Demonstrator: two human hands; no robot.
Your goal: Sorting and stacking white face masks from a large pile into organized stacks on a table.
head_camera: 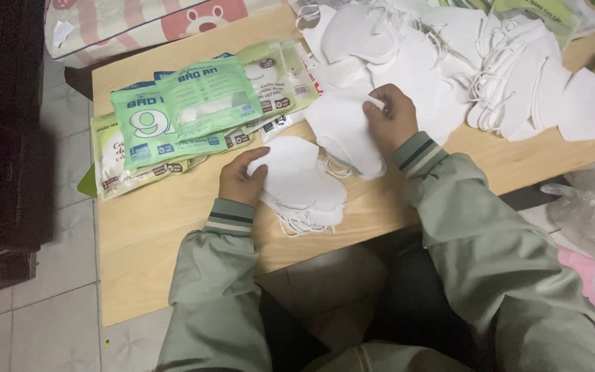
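My left hand [240, 180] is closed on the edge of a small stack of white masks [297, 182], thumb on top. My right hand [390, 118] pinches one loose white mask [342, 131] just above that stack. Ear loops [304, 224] dangle off the table edge [187, 275] below my left hand (easily snagged), so I judge the stack could slide or drag off.

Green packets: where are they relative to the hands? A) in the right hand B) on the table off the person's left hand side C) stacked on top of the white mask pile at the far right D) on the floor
B: the green packets lie fanned on the wooden table, beyond the left hand, which rests on a small stack of white masks; the right hand holds a single white mask.
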